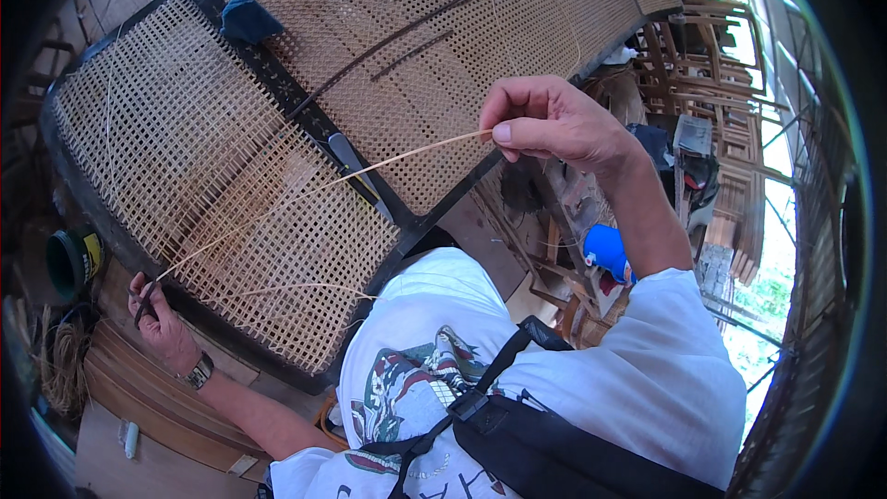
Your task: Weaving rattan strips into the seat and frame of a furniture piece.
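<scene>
A long pale cane strand stretches taut and slanting over a woven cane panel set in a dark frame. My right hand, raised over the panel's right side, pinches one end between thumb and fingertips. At the frame's near left edge, my left hand is closed round a small dark tool whose kind I cannot make out. The strand's other end reaches those left fingertips; whether they grip it is unclear. A knife-like blade lies on the frame bar under the strand.
Two dark rods and a blue cloth rest on the farther cane section. A blue container stands at right, before stacked wooden frames. A dark green bucket and a fibre bundle are at left.
</scene>
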The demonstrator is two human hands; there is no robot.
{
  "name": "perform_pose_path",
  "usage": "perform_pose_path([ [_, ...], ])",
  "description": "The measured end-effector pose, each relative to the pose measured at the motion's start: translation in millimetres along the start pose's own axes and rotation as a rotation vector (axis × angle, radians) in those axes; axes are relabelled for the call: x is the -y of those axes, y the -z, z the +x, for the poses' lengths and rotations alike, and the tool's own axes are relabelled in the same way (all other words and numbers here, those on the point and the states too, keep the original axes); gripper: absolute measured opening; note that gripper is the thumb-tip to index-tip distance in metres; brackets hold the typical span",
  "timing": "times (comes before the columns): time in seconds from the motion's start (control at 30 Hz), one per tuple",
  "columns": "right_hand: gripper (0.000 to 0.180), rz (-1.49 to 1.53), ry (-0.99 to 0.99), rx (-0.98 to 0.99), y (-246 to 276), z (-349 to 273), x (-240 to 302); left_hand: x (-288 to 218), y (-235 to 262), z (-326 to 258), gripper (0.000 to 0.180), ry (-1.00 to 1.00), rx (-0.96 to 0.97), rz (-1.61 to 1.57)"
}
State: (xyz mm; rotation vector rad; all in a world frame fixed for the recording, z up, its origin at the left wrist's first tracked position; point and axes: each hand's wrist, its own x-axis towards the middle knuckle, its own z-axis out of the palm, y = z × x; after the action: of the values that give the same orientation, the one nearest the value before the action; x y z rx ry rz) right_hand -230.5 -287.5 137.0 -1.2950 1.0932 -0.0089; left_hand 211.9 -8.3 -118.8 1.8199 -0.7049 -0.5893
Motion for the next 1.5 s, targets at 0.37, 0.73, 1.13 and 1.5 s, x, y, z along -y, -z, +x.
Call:
perform_pose_path([
  [0.37,0.013,-0.155,-0.116,-0.022,-6,7,-1,-30,-15,-28,0.021,0.239,-0.282,0.101],
  [0.73,0.01,-0.148,-0.084,-0.07,-2,11,2,-101,23,-15,0.021,-0.026,0.011,0.222],
  [1.13,0.011,-0.177,-0.072,-0.054,-26,1,27,-237,-113,33,0.038,-0.195,1.158,0.024],
  [1.5,0.014,-0.256,-0.065,-0.026,-2,-10,-4,-185,-89,1,0.013,-0.466,0.664,0.218],
])
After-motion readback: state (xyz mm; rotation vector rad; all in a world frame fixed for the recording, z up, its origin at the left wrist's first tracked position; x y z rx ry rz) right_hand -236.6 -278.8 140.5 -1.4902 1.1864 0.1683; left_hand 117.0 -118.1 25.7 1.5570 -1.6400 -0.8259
